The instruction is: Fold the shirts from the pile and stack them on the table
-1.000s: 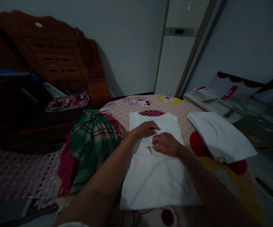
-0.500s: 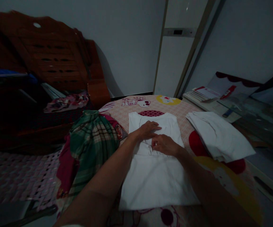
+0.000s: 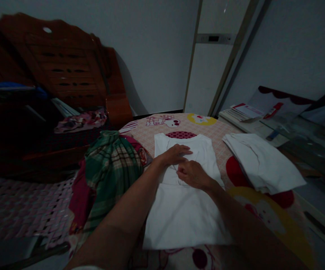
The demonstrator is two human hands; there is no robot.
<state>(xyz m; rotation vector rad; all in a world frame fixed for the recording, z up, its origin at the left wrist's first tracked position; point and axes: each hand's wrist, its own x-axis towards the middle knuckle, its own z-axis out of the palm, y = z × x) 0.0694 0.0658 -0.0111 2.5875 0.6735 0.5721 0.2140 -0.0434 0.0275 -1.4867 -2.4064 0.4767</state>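
Observation:
A white shirt lies spread on the patterned cloth in front of me, its neckline at the far end and a crosswise fold line at mid-length. My left hand rests on the upper part of it with fingers stretched out to the right. Just below and to the right, my right hand has its fingers curled down against the shirt, pinching the fabric beside small wrinkles. The fingertips of the right hand are partly hidden. To the right lies a folded white garment pile.
Left of the shirt, a green plaid garment lies heaped over maroon cloth. The round table's patterned cloth extends beyond. A wooden chair stands behind left, and a glass-topped cabinet with papers is at right.
My right hand has shifted slightly left over the shirt, its fingers curling in more tightly. The left hand stays in nearly the same place. The view has moved a little.

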